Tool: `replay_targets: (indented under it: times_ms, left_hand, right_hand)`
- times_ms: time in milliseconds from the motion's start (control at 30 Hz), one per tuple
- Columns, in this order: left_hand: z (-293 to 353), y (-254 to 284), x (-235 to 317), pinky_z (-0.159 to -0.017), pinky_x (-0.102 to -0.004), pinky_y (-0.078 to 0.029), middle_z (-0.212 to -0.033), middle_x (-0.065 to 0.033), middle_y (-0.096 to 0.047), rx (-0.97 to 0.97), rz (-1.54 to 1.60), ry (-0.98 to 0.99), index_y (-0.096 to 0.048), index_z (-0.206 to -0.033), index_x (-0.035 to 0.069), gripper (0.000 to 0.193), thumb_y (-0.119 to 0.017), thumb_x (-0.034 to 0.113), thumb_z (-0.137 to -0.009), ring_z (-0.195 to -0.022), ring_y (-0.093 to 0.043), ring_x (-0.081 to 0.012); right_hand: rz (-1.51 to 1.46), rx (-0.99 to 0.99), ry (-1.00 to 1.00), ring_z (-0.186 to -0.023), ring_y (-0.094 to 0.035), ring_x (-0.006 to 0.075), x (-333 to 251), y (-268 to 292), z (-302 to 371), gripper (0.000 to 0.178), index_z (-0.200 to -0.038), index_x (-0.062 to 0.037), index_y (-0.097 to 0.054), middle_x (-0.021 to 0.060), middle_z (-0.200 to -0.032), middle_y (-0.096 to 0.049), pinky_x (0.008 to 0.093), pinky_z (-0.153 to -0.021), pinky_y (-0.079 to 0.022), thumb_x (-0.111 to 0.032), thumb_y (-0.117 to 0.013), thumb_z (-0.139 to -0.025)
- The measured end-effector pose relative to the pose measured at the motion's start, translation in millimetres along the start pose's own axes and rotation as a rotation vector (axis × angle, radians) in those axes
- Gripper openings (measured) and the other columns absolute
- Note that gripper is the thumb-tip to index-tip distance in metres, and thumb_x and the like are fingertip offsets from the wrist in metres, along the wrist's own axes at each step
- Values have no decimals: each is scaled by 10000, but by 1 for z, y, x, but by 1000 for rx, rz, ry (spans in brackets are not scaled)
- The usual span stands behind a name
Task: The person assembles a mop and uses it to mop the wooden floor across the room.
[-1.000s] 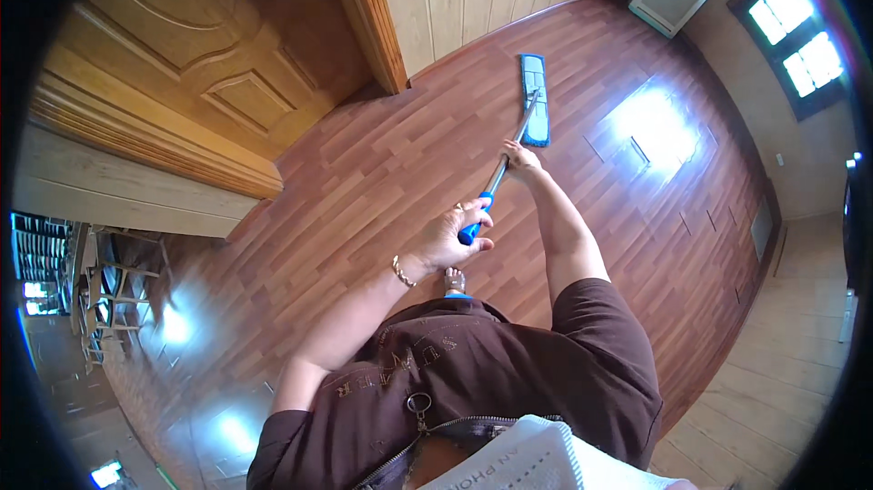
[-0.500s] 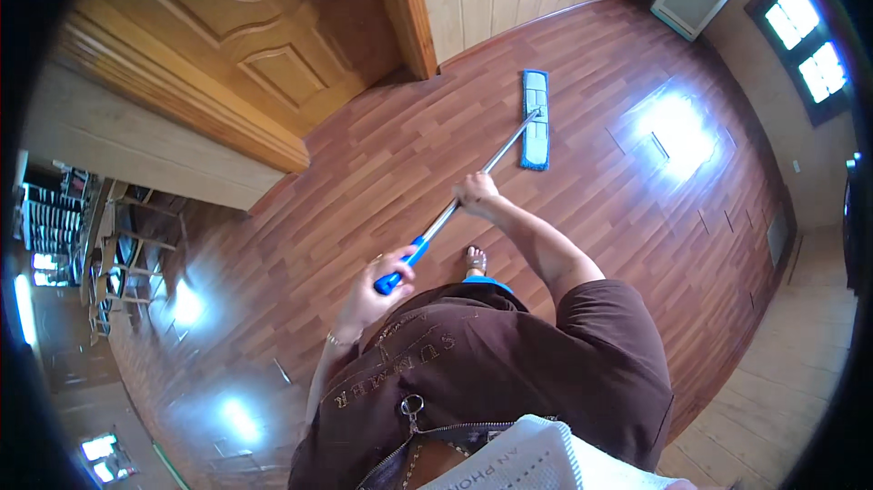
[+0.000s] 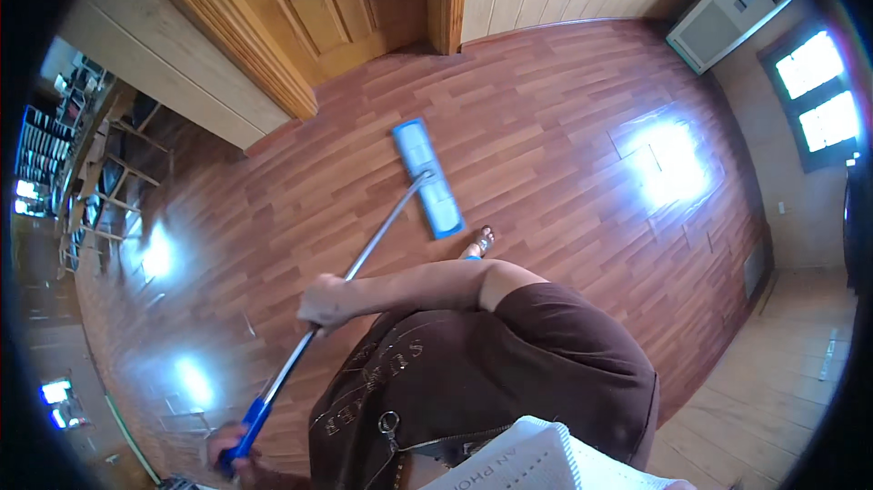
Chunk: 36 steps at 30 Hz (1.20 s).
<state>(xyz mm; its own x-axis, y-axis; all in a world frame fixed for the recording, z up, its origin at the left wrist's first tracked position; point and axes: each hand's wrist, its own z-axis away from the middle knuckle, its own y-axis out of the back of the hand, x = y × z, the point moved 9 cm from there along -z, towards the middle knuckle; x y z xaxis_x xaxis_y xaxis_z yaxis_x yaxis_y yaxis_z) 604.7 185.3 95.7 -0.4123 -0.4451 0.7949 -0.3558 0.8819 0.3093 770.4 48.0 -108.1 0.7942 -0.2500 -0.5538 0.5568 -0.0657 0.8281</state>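
A flat mop [image 3: 429, 179] with a long, pale blue rectangular head lies on the wood-look floor [image 3: 536, 126], left of my foot. Its silver pole slants down to the lower left and ends in a blue grip. My right hand [image 3: 326, 302] is closed around the middle of the pole, with that arm reaching across my body. At the lower left, my left hand [image 3: 233, 455] wraps the blue grip; it is slightly blurred. The mop head stands apart from the door frame and walls.
A wooden door [image 3: 336, 8] stands at the far left. Chairs [image 3: 123, 181] line the left side. A white floor-standing cabinet unit [image 3: 727, 13] occupies the far right corner, beside a window [image 3: 818, 95]. Bright reflections shine on the floor.
The mop head has slid left and nearer to me, and turned at an angle. Both hands have moved down and left with the pole.
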Motion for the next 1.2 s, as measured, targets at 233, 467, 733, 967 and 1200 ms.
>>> replay_targets:
  times_ms: [233, 467, 733, 967, 1200]
  left_hand:
    - [47, 96, 112, -542, -359, -476, -806, -100, -549, 752, -416, -544, -611, -957, 32, 321, -615, 333, -848, -593, -496, -207]
    - [22, 40, 111, -508, -355, -467, -529, -13, -449, 377, 531, -1118, -533, -887, 11, 345, -587, 351, -862, -497, -454, -147]
    - [-34, -144, 72, -679, -375, -432, -679, -20, -572, -12, 539, -273, -482, -855, 139, 262, -685, 300, -819, -559, -535, -165]
    - [-36, -392, 108, -706, -390, -447, -623, 7, -574, -707, 851, -292, -512, -792, 137, 198, -705, 180, -786, -590, -589, -141]
    - [-6, -552, 117, -904, -455, -455, -745, -55, -633, -804, 746, -132, -626, -885, 68, 136, -671, 18, -767, -795, -643, -213]
  right_hand:
    - [-550, 106, 275, -793, -629, 325, -50, -59, -45, 318, -832, -125, -654, 119, -801, -648, 455, -687, -472, -403, -745, -706]
    - [-503, 196, 187, -835, -622, 340, -40, -53, 7, 199, -778, -106, -604, 126, -781, -630, 464, -715, -471, -281, -698, -753]
    - [-451, 639, -34, -659, -587, 376, 84, -21, 183, 159, -758, -110, -558, 131, -655, -578, 462, -569, -471, -229, -655, -715]
    - [-256, 738, -485, -598, -562, 370, 192, -12, 394, 169, -685, -114, -541, 129, -583, -538, 454, -545, -446, -206, -664, -616]
    - [-162, 748, -731, -696, -629, 329, 302, -60, 562, 160, -756, -114, -652, 104, -706, -635, 407, -592, -490, -175, -696, -616]
